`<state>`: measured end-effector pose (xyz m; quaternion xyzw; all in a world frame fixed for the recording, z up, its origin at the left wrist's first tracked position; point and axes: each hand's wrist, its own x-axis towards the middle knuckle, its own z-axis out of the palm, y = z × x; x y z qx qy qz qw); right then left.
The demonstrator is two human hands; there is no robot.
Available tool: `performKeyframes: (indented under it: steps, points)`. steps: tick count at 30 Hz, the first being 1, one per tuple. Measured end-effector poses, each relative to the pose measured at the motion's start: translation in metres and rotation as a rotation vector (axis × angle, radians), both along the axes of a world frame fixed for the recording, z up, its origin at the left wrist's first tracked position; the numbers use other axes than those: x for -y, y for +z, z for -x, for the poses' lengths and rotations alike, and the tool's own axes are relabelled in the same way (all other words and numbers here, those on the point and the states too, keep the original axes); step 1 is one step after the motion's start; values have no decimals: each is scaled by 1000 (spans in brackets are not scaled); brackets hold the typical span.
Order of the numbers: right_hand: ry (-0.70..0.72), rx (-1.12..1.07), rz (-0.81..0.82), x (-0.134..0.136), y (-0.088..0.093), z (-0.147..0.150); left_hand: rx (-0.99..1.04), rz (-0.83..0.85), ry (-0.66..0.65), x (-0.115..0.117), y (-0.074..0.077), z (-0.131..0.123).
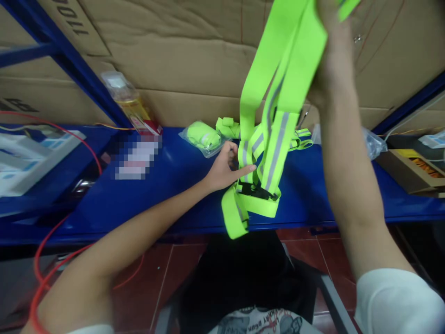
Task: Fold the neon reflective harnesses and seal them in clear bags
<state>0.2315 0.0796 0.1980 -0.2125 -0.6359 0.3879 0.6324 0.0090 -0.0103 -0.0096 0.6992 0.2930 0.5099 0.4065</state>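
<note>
A neon-yellow reflective strap vest [278,148] with grey stripes hangs in long loops in front of me. Raised at the top of the view, my right hand [330,32] is closed on its upper straps, the fingers partly hidden and blurred. Lower down, my left hand [224,169] has its thumb across the front of the straps and its other fingers curled at their left side. A black buckle [257,191] shows near the bottom, where a strap end dangles over the table's front edge. Behind it lie a bagged neon bundle [203,135] and another folded neon strap bundle [227,127].
The blue table [174,195] backs onto cardboard [181,55]. An amber liquid bottle [130,104] stands at the back left. White boxes [34,160] and a red hose [38,264] are at left. An open carton [413,171] and clear plastic bag [373,144] sit at right.
</note>
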Motion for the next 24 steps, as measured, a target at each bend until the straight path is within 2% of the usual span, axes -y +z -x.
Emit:
performKeyframes:
  steps: [1,3,6,8,10,13,15,16,18,20,22,24]
  points:
    - [-38,-3,27,-14,-12,3,27,73,-21,-4,-3,0]
    - [-256,158,188,-41,-42,4,58,152,11,-11,-6,3]
    - [-308,270,280,-76,-90,-6,-56,215,103,-20,-4,14]
    - [-282,219,239,-86,-111,-16,-216,261,129,-23,0,23]
    - [-305,151,143,-80,-120,-24,-386,217,174,-25,7,30]
    - [-402,209,-32,-33,-115,-22,-586,-55,359,-24,20,39]
    - [-341,392,-104,20,-109,-14,-571,-201,380,-23,31,43]
    - [-242,541,-107,49,-108,-9,-529,-237,307,-22,37,45]
    - [-89,829,-50,105,-110,-2,-475,-228,-18,-17,47,48]
    - [-154,1042,-45,149,-119,0,-548,-220,-340,-10,54,49]
    - [-140,1133,-58,176,-132,-1,-706,-227,-463,-4,57,50]
    - [-77,1168,-102,188,-146,-5,-823,-216,-469,-2,56,52]
